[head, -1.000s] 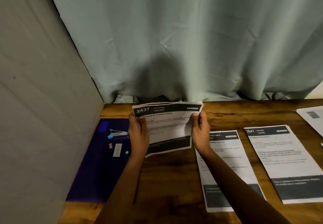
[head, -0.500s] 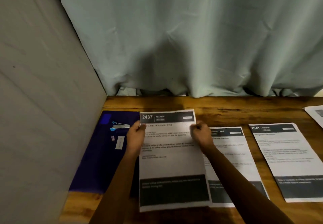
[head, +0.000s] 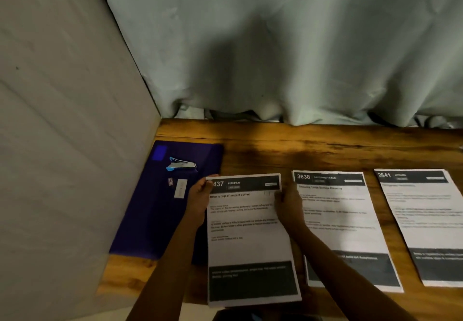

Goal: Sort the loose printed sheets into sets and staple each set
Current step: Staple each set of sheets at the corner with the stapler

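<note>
Gripping the kitchen sheet (head: 248,243) by its upper edges with left hand (head: 199,199) and right hand (head: 288,204), fingers curled; lying flat on the table (head: 313,152), just beside the second sheet (head: 343,230), near the stapler (head: 181,164).

Desk corner of a home-style workspace: wooden table (head: 325,150) against a pale curtain (head: 275,45), plain wall (head: 62,120) at frame left, printed sheets (head: 250,240), stapler (head: 181,164) on purple mat (head: 152,220).
</note>
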`<state>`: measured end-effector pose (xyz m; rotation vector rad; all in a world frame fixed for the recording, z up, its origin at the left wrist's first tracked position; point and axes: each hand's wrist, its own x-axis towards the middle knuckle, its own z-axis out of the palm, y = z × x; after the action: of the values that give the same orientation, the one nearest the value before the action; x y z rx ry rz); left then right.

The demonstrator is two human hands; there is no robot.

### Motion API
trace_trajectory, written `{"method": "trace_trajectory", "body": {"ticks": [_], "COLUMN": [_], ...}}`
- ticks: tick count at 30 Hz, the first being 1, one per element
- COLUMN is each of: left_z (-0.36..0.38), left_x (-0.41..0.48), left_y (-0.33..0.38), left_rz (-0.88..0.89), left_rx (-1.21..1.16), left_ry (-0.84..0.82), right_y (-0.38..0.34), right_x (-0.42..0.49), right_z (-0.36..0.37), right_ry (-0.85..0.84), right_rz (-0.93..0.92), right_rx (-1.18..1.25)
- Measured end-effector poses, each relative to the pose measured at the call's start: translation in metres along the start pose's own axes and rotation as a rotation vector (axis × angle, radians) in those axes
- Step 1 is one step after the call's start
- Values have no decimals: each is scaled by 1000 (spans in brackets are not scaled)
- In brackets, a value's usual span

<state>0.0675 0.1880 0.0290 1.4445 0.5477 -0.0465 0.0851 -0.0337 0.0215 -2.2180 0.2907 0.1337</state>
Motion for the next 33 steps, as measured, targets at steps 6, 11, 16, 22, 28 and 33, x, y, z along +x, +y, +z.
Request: {"method": "trace_trajectory", "body": {"ticks": [6,11,16,22,28,33], "left_z": [1,3,3,5,2,-5], "left_x": [-1,-3,-1,2,2,6], "left_y": [-3,-2,-5,-9,-9,-9], "left_rz": [41,87,55,33,76,112], "left_rx": [-35,-74,-109,-147,-163,-76], "left_ry": [-22,-21,-28,-1,124,191], "right_y": [-46,-66,-66,-66,-72,-75], "right_x": [9,17,17,21,30,35], "right_z": [23,51,55,56,58,60], "right_ry": [-157,-390,-344,-315,-420,-522], "right_rz": [-540,-652,-632,-637,-570,-508], "right_rx": [-268,-503,-471,-497,-510,-450]}}
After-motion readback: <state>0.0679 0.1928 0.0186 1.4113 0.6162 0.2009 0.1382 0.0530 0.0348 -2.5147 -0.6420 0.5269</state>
